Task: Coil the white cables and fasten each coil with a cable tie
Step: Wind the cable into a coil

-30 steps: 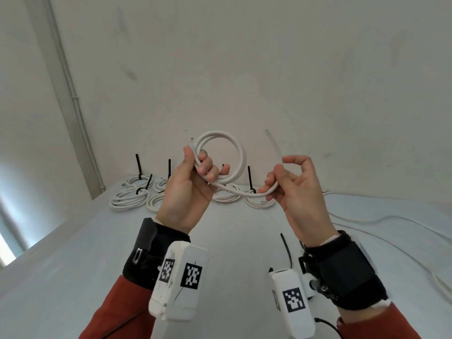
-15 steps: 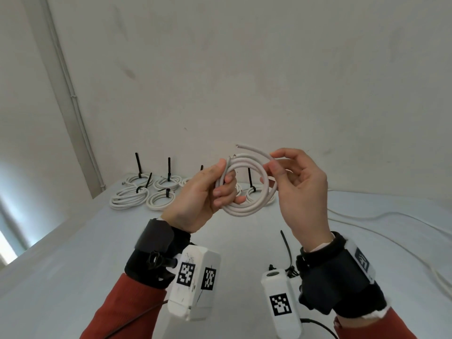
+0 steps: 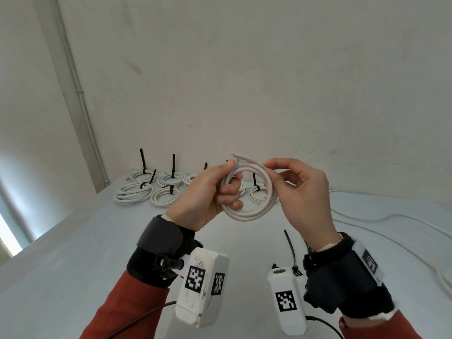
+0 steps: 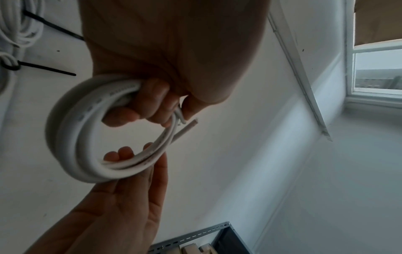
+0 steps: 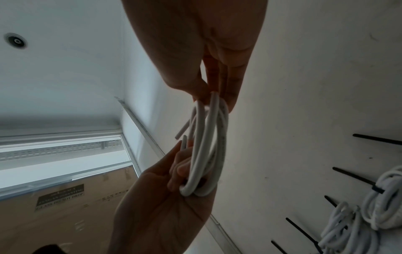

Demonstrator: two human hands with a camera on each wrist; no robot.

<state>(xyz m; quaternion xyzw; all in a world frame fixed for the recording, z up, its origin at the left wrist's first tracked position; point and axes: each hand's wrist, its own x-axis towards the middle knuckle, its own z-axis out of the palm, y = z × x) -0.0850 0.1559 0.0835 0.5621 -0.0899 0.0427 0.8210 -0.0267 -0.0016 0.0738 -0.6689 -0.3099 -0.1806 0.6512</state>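
A white cable coil (image 3: 252, 211) of a few loops hangs in the air above the table. My left hand (image 3: 208, 194) grips its left side, fingers curled through the ring (image 4: 71, 137). My right hand (image 3: 303, 194) pinches the coil's upper right between thumb and fingers; the wrist view shows the loops (image 5: 208, 146) edge-on between both hands. A cut cable end (image 3: 238, 155) pokes up at the top. A loose black cable tie (image 3: 291, 248) lies on the table below my right wrist.
Several tied white coils (image 3: 133, 192) with black tie tails sticking up sit along the wall at the table's far edge. Loose white cable (image 3: 381, 218) trails across the table's right side. A window (image 4: 378, 68) is off to the left.
The last stretch of cable was drawn into the coil; my right hand came in from the right to the ring, and both hands lowered slightly with it.
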